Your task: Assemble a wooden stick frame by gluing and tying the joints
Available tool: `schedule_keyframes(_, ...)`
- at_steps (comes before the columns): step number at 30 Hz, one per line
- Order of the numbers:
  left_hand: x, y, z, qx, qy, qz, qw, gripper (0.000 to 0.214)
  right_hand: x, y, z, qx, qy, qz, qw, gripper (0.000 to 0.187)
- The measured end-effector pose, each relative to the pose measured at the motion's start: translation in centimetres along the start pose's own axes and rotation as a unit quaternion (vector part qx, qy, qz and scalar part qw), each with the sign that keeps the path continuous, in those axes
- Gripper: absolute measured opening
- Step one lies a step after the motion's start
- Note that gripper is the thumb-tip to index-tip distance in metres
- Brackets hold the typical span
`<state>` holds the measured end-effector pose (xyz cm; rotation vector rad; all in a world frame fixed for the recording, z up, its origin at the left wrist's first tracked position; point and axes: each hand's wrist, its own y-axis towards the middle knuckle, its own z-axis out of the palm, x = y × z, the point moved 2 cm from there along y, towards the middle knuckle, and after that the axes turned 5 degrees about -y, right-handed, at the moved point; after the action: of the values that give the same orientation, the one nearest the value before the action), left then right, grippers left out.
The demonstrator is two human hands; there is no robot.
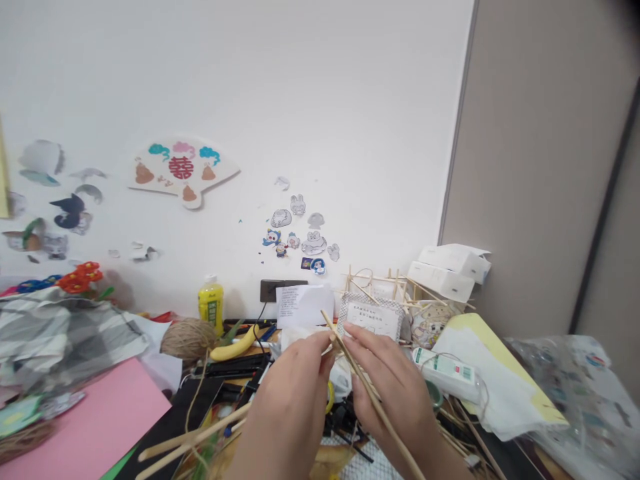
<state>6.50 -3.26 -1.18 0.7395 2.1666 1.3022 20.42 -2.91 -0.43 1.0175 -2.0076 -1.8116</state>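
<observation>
My left hand (293,403) and my right hand (393,380) are together over the middle of the desk. Thumb and fingers of the left pinch a thin wooden stick near its upper part, where a shorter stick end (334,341) crosses it. The long wooden stick (375,400) slants down to the right, with the fingers of my right hand closed along it. Two more wooden sticks (193,443) stick out to the left from behind my left hand; whether they join the held ones is hidden. A strand of twine (197,393) hangs beside them.
A ball of twine (187,340), a yellow banana-shaped item (235,345) and a yellow bottle (211,305) stand behind left. Pink paper (110,420) covers the left side. A stick frame (375,283), a white package (445,373) and plastic bags (585,393) lie right.
</observation>
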Motion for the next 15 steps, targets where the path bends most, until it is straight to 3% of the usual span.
schedule_keyframes(4, -0.15, 0.02, -0.14, 0.023, 0.014, -0.014, 1.000, 0.021, 0.07, 0.02, -0.04, 0.006, 0.013, 0.002, 1.000, 0.034)
schedule_keyframes(15, -0.52, 0.29, -0.40, 0.000, 0.082, 0.019, 0.996, 0.020, -0.01, -0.14, -0.29, 0.013, 0.000, 0.004, 1.000, 0.031)
